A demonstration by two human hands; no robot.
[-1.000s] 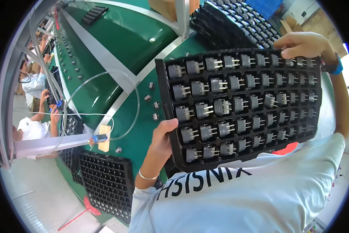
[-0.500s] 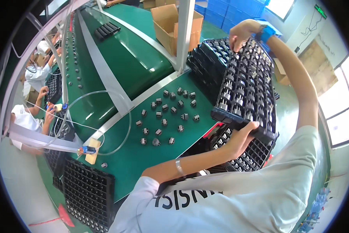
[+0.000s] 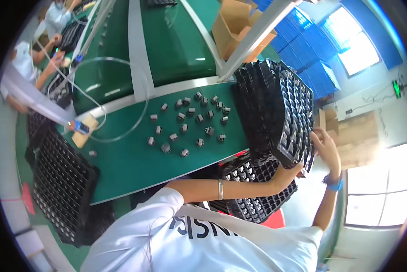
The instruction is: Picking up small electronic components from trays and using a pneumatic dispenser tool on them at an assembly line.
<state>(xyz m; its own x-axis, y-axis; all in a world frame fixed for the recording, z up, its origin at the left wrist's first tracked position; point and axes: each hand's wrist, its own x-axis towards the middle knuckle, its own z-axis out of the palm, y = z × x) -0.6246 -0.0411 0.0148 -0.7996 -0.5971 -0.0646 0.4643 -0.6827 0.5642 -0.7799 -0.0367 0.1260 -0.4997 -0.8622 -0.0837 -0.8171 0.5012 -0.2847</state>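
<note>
From my remote post: tray [image 3: 297, 102] lay just beyond left hand's [image 3: 285, 176] fingers, grip untellable; right hand's [image 3: 327, 149] fingers parted at its edge. Uneven pushing, I judged, could topple the stack [image 3: 255, 104].

Factory: green conveyor belt [image 3: 178, 50], stacked trays [image 3: 257, 106]
</note>
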